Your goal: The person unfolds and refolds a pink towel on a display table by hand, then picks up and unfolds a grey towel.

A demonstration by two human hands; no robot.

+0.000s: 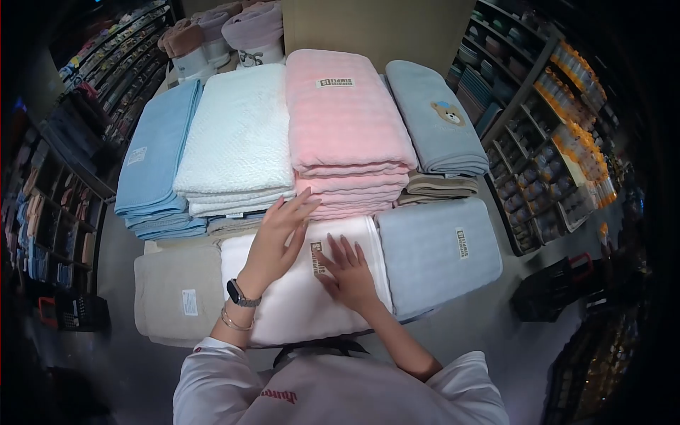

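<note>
A folded white towel (283, 312) with a small printed label lies at the front middle of the display. My right hand (350, 276) rests on it over the label, palm down with fingers spread. My left hand (280, 237), with a watch on its wrist, is over the towel's back edge, fingers stretched out. Its fingertips are at the lower front of a stack of pink towels (347, 120); whether they touch is hard to tell. Neither hand grips anything. To the right lies a pale blue-grey towel (432, 258), to the left a beige one (166, 283).
Behind are stacks of blue towels (159, 149), white textured towels (237, 134) and grey towels with a bear patch (425, 134). Rolled towels (258, 35) stand at the back left. Goods shelves (552, 170) and shopping baskets (78, 312) flank the display.
</note>
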